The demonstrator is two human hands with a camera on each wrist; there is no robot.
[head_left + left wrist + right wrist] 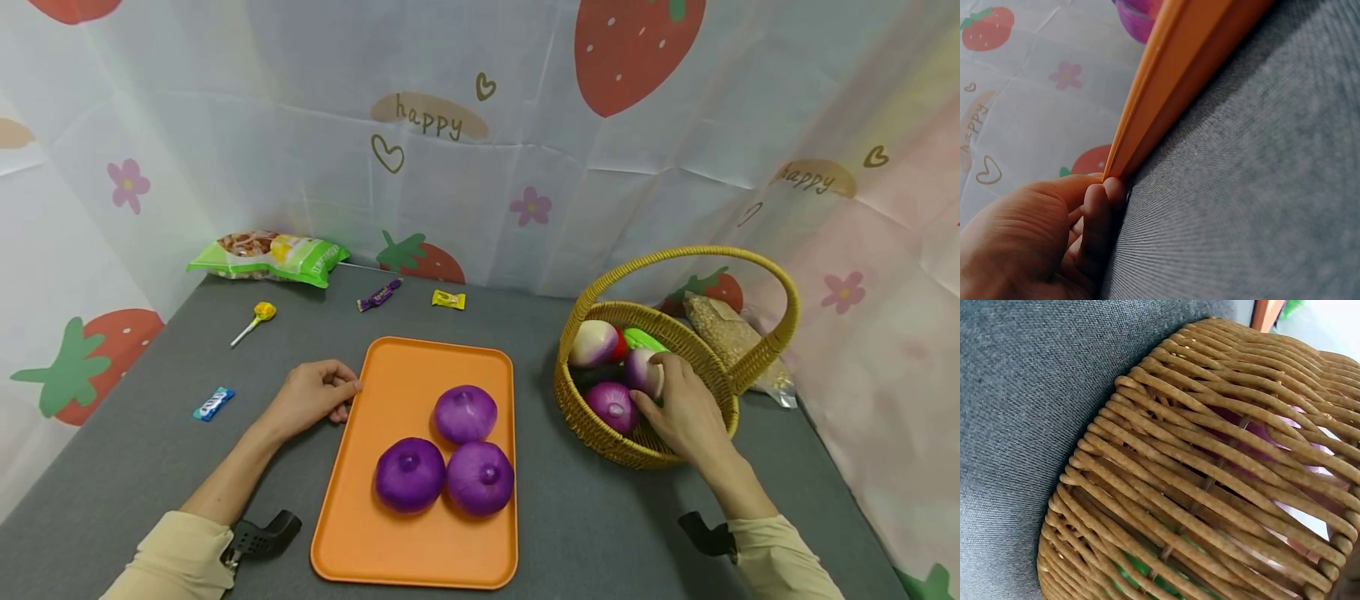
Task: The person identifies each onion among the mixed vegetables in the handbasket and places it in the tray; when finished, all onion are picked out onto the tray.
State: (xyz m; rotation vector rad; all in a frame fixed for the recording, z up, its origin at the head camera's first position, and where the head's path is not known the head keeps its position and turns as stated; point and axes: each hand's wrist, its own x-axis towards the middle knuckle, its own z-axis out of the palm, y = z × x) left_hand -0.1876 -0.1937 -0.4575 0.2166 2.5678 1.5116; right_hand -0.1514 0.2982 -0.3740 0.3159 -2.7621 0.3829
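Note:
Three purple toy onions (409,476) lie on the front half of an orange tray (420,367). My left hand (313,393) pinches the tray's left rim; the left wrist view shows the thumb above the edge and fingertips (1114,187) beneath it. Over at the right, my right hand (686,410) reaches into a woven basket (600,437), fingers curled over a white-and-purple turnip (642,372). Near its thumb sits another purple onion (613,407). A second turnip (592,343) rests at the basket's left side. In the right wrist view, basket weave (1197,469) hides most of the hand.
The basket's tall handle (697,252) arches above the right hand. Behind it leans a bag of grains (731,337). A green snack bag (273,257), a yellow lollipop (263,312) and several wrapped candies (448,299) lie on the grey table (592,533) before a printed curtain.

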